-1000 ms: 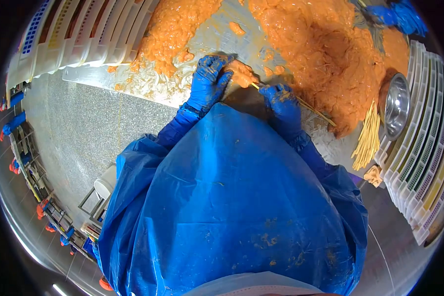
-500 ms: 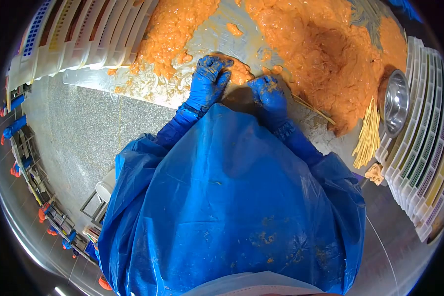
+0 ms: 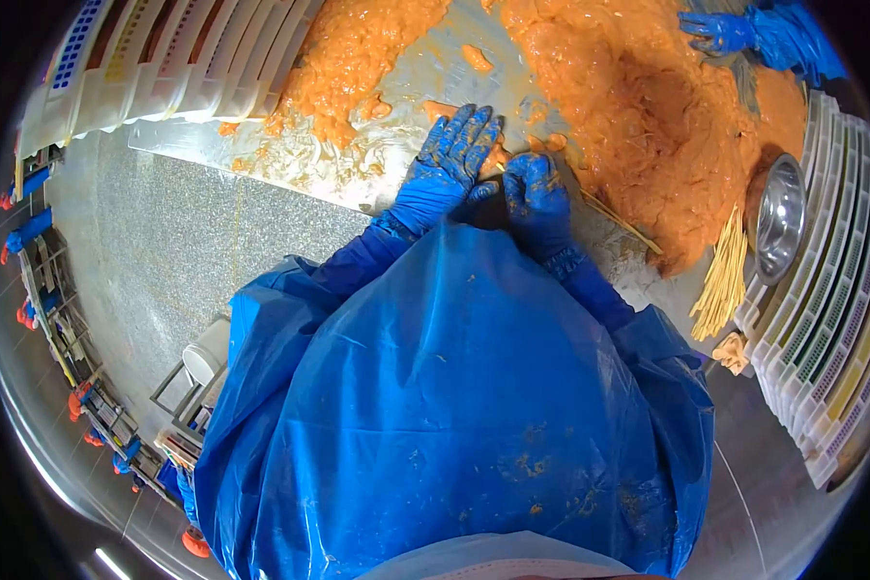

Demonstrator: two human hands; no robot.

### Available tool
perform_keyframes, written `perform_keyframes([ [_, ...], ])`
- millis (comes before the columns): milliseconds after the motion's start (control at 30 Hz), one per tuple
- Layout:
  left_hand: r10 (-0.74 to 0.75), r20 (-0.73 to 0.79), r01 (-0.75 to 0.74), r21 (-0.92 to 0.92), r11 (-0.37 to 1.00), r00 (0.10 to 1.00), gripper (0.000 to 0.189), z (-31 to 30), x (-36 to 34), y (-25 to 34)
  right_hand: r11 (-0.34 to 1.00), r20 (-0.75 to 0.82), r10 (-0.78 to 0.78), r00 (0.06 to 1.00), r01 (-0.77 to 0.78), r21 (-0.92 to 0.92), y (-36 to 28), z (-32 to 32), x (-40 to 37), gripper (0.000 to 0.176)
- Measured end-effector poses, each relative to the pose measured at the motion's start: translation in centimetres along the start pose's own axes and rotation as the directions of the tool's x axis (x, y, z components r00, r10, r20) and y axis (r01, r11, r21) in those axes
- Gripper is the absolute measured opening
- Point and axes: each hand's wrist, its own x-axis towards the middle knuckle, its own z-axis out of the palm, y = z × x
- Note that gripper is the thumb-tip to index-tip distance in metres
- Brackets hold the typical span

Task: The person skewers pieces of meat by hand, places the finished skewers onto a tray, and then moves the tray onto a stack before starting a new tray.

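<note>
Left hand (image 3: 447, 166) flat, fingers splayed over paste lump (image 3: 498, 155) on steel table (image 3: 420, 77); right hand (image 3: 536, 198) clenched round skewer (image 3: 621, 222), likely the moulding step, and next wants even squeezing along the stick.

A steel bowl (image 3: 781, 217) rests on the bench (image 3: 425, 72); bamboo sticks (image 3: 720, 275) lie just beside it, and stacked white trays (image 3: 831, 319) flank its other side.

Your left hand (image 3: 447, 169) lies flat, covering whatever's underneath; the skewer (image 3: 621, 222) loses its near end inside your right hand (image 3: 536, 198) (fist closed), and the co-worker's glove (image 3: 744, 31) is cropped top-right.
</note>
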Motion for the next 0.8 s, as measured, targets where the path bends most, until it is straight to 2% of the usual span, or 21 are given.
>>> perform_keyframes([
  [200, 0.028, 0.002, -0.028, 0.084, 0.996, 1.000, 0.081, 0.2, 0.0, 0.0, 0.998, 0.010, -0.055, 0.998, 0.055, 0.007, 0.1, 1.3, 0.9, 0.007],
  [400, 0.019, 0.009, -0.020, 0.134, 0.991, 1.000, 0.078, 0.0, 0.2, 0.3, 0.991, -0.068, -0.132, 0.989, 0.130, -0.037, 0.7, 2.5, 1.0, 0.009],
  [467, 0.023, 0.017, -0.025, 0.127, 0.992, 1.000, 0.078, -0.4, 0.3, -0.1, 0.999, 0.019, -0.027, 0.999, 0.026, 0.030, 1.0, 1.6, 0.8, 0.014],
  [500, 0.025, -0.005, -0.025, -0.050, 0.998, 1.000, 0.079, -0.7, 0.4, -0.8, 0.999, 0.010, -0.029, 1.000, 0.028, 0.026, 1.1, 0.6, 0.6, 0.014],
  [533, 0.024, -0.025, -0.029, -0.226, 0.974, 0.999, 0.080, -1.1, 0.3, -1.4, 0.997, 0.073, 0.041, 0.996, -0.046, 0.063, 1.2, -0.9, 0.1, 0.016],
  [567, -0.035, -0.173, 0.017, -0.106, 0.994, 0.984, 0.085, 0.0, -1.0, -2.3, 0.988, 0.135, 0.110, 0.985, -0.123, 0.097, 1.2, -1.9, -0.2, 0.018],
  [600, -0.055, -0.246, 0.049, -0.033, 0.998, 0.968, 0.085, -0.5, -1.1, -1.9, 0.987, 0.123, 0.116, 0.986, -0.128, 0.093, 1.2, -2.4, -0.5, 0.018],
  [667, 0.106, -0.060, -0.104, 0.038, 0.994, 0.993, 0.087, -0.8, -0.8, -1.1, 0.961, 0.187, 0.211, 0.959, -0.239, 0.140, 1.0, -3.0, -1.2, 0.019],
  [700, 0.108, -0.060, -0.105, 0.041, 0.994, 0.992, 0.087, -0.7, -1.0, -0.6, 0.961, 0.184, 0.209, 0.960, -0.237, 0.142, 1.0, -2.8, -1.4, 0.019],
  [767, 0.228, 0.186, -0.254, 0.134, 0.958, 0.956, 0.086, -0.7, -1.3, 0.3, 0.963, 0.197, 0.246, 0.949, -0.263, 0.066, 1.2, -2.3, -1.2, 0.017],
  [800, 0.230, 0.176, -0.256, 0.144, 0.956, 0.957, 0.086, 0.0, -2.0, -0.3, 0.966, 0.191, 0.233, 0.953, -0.250, 0.067, 1.1, -2.3, -1.1, 0.017],
])
